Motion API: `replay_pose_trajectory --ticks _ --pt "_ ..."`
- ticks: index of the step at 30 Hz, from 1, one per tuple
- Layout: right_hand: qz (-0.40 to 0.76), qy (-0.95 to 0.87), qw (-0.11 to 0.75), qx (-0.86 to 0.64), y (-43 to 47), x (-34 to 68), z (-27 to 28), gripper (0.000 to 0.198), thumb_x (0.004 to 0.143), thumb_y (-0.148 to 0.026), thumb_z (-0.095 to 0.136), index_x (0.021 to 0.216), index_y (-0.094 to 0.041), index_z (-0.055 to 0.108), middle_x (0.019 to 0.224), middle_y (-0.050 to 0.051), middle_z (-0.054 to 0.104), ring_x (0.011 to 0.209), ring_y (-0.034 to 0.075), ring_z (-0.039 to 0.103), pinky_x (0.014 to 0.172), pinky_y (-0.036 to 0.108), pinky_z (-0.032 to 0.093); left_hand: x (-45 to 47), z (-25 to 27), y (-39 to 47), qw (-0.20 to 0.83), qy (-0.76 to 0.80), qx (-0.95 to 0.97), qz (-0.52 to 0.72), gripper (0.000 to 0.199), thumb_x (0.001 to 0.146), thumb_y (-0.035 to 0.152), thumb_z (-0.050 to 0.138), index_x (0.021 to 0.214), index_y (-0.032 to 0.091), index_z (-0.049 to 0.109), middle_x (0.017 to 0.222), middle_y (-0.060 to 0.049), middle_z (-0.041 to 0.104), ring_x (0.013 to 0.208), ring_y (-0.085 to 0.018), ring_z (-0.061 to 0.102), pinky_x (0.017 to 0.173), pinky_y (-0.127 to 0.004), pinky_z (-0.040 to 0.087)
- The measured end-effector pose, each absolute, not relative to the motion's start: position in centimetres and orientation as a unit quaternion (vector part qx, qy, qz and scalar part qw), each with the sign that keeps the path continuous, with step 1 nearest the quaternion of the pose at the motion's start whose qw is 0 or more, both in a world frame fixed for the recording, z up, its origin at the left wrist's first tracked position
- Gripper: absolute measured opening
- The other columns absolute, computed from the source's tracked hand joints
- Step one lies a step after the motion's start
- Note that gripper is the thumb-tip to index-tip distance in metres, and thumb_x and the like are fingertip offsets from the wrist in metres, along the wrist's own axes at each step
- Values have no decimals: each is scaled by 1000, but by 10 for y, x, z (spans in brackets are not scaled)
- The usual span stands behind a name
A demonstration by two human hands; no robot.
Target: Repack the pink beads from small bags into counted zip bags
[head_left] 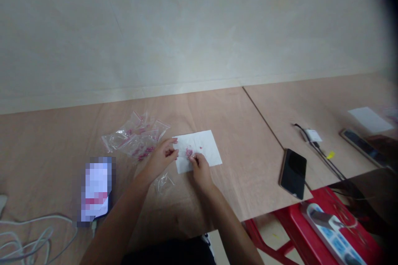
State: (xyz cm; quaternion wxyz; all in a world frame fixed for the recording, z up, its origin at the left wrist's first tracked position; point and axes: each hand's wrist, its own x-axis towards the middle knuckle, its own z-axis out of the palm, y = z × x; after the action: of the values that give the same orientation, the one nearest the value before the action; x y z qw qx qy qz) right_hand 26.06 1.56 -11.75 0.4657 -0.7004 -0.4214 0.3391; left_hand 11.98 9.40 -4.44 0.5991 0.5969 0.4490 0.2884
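Note:
A white sheet of paper (209, 143) lies on the wooden table in front of me. My right hand (201, 169) is over its lower edge, thumb and fingers pinched on what looks like a small clear plastic bag with small pink pieces (189, 152). One more pink piece (200, 147) rests alone on the paper. At the sheet's left edge is my left hand (163, 154), holding nothing, its fingers apart. Several clear zip bags (137, 134) with pink pieces are heaped behind and left of it. Another clear bag (163, 182), seemingly without pieces, lies below my left hand.
A lit phone (95, 188) with a white cable (46, 219) is at the left. To the right are a dark phone (293, 173), black cables (323, 155) and another phone (363, 147). A red stool (289, 223) holds a power strip (337, 236). The wall (186, 37) bounds the table behind.

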Motion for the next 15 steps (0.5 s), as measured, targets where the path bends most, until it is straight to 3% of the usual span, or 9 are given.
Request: replay_pose_trajectory --ticks 4,15 --pt "338 -416 467 -703 15 260 -118 16 79 -32 43 73 -19 50 74 4 56 72 19 49 68 30 37 119 -42 95 591 458 598 287 33 72 24 58 104 14 52 66 3 57 58 -10 56 58 -23 49" --pt "362 -380 489 -697 15 259 -114 19 77 -35 48 68 -19 49 67 0 52 66 16 46 64 28 37 117 -41 94 560 463 622 293 33 72 22 58 104 15 54 80 -1 59 66 -11 60 60 -23 51"
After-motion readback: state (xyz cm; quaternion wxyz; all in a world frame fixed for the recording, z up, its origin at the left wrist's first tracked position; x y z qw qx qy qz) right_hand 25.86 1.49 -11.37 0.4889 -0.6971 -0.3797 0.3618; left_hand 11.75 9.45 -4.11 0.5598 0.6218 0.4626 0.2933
